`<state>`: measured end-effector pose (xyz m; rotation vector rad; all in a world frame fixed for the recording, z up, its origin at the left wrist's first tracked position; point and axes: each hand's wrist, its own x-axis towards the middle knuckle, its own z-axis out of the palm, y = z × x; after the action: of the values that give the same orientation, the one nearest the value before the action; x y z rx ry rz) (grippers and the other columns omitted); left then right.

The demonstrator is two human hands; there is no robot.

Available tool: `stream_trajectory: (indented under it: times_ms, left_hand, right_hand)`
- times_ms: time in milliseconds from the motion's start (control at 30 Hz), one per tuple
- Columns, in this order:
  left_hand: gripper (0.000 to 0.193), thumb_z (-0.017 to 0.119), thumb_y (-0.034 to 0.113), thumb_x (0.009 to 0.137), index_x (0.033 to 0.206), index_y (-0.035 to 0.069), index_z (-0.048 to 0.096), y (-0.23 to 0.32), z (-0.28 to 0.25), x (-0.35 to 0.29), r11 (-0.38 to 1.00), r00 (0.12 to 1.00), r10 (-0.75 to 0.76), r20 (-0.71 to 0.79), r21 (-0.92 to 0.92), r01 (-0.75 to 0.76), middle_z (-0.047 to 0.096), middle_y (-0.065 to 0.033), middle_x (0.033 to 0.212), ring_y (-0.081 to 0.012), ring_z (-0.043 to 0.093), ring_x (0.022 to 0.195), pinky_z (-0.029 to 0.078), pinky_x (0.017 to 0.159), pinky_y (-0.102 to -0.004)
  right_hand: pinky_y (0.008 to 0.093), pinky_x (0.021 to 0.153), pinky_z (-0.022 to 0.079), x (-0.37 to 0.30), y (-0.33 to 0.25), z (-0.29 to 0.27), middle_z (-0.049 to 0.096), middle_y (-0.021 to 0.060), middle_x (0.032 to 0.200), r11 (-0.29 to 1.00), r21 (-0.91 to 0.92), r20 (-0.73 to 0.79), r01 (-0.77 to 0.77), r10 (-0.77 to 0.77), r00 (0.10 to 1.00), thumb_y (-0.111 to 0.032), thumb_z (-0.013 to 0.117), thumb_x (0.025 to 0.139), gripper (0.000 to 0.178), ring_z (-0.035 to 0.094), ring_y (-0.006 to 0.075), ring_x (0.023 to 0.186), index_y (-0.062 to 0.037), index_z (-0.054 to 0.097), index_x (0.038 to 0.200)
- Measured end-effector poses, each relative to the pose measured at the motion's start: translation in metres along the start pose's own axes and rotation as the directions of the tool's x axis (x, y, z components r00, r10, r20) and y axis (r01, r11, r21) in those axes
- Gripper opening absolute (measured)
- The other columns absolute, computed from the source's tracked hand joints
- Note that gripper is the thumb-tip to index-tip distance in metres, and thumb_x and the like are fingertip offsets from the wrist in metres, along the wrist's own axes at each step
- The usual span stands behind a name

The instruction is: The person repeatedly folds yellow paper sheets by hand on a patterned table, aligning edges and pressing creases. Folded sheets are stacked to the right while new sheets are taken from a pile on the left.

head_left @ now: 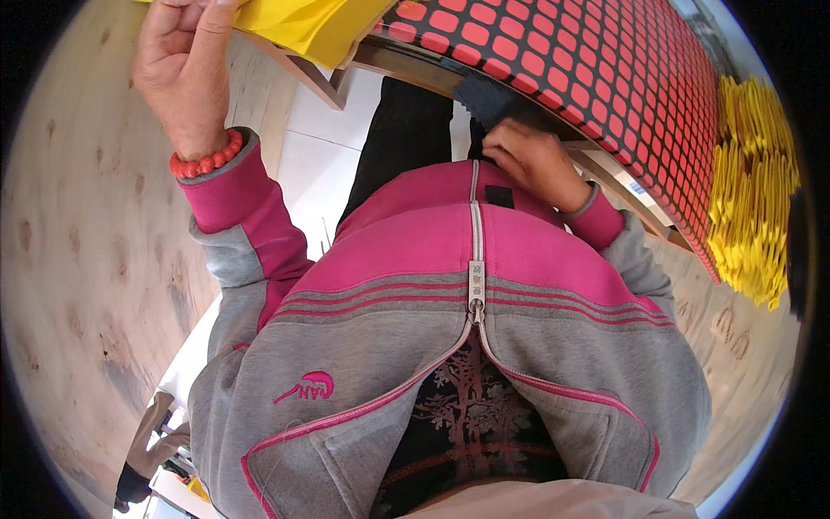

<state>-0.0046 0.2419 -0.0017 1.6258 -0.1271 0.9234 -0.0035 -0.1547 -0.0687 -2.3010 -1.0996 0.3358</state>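
Observation:
My left hand point(184, 73) is at the upper left, its thumb and fingers closed at the edge of a folded yellow cloth piece point(316, 26). The fingertips are partly cut off by the top of the picture. A red bead bracelet point(207, 156) circles that wrist. In front of my waist, my right hand point(534, 164) has its fingers curled, close to a dark blue cloth point(486, 97) with a jagged edge that hangs by the table's edge. Whether its fingers grip that cloth is hidden.
A table cover point(596, 65) of red squares on black spans the upper right. Beyond it on the right stands a tall stack of folded yellow pieces point(754, 195). The table's wooden frame point(333, 91) shows beneath the near edge. Pale wood-patterned boards point(95, 216) fill the left side.

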Motion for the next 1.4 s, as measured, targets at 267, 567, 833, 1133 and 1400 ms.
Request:
stream_trajectory:
  times_ms: [267, 567, 833, 1133, 1400]
  left_hand:
    - [0.014, 0.072, -0.001, 0.094, 0.104, 0.0, 0.063, 0.005, 0.008, 0.002, 1.0, 0.999, 0.016, -0.045, -0.022, -0.017, 0.074, -0.0082, 0.098, -0.0126, 0.069, 0.091, 0.052, 0.086, -0.0242]
    - [0.014, 0.062, 0.003, 0.102, 0.115, 0.002, 0.068, 0.02, 0.009, -0.003, 0.997, 0.994, -0.029, 0.107, 0.071, 0.021, 0.069, -0.0012, 0.106, -0.0094, 0.062, 0.101, 0.047, 0.091, -0.0233]
    - [0.023, 0.051, -0.001, 0.103, 0.112, 0.002, 0.073, 0.038, 0.009, 0.002, 0.992, 0.929, 0.079, 0.361, 0.061, -0.108, 0.071, -0.0015, 0.103, -0.009, 0.063, 0.097, 0.048, 0.088, -0.0227]
    - [0.023, 0.052, 0.003, 0.103, 0.113, 0.002, 0.073, 0.04, 0.006, 0.006, 0.996, 0.93, 0.041, 0.365, 0.062, -0.068, 0.072, -0.003, 0.104, -0.0107, 0.065, 0.097, 0.05, 0.089, -0.0237]
    - [0.025, 0.05, 0.003, 0.102, 0.112, 0.003, 0.072, 0.042, 0.001, 0.006, 0.996, 0.919, -0.038, 0.394, 0.092, 0.002, 0.072, -0.0033, 0.103, -0.0114, 0.065, 0.098, 0.05, 0.088, -0.0249]
  right_hand:
    - [0.0429, 0.086, 0.055, 0.006, 0.042, 0.024, 0.065, 0.0114, 0.117, 0.906, -0.424, -0.261, 0.015, -0.138, 0.955, -0.011, 0.074, 0.086, 0.029, 0.066, 0.0337, 0.106, -0.005, 0.063, 0.112]
    - [0.0406, 0.085, 0.055, 0.011, 0.068, 0.033, 0.068, 0.0113, 0.11, 0.807, -0.588, -0.191, -0.045, -0.085, 0.978, -0.014, 0.07, 0.091, 0.022, 0.067, 0.0324, 0.102, -0.0024, 0.064, 0.109]
    - [0.0392, 0.08, 0.056, 0.015, -0.018, -0.011, 0.069, 0.0106, 0.104, 0.938, -0.326, -0.093, 0.122, -0.161, 0.983, -0.014, 0.077, 0.084, 0.025, 0.069, 0.0314, 0.096, -0.0042, 0.064, 0.102]
    - [0.0426, 0.09, 0.055, 0.131, -0.126, -0.114, 0.071, 0.0112, 0.116, 0.694, -0.437, -0.372, 0.573, -0.719, 0.587, -0.013, 0.084, 0.074, 0.023, 0.068, 0.0328, 0.11, -0.0074, 0.069, 0.091]
    - [0.052, 0.108, 0.044, 0.168, -0.125, -0.098, 0.066, 0.0107, 0.133, 0.704, -0.453, -0.276, 0.547, -0.694, 0.665, -0.017, 0.084, 0.075, 0.022, 0.06, 0.0344, 0.128, -0.0077, 0.068, 0.086]
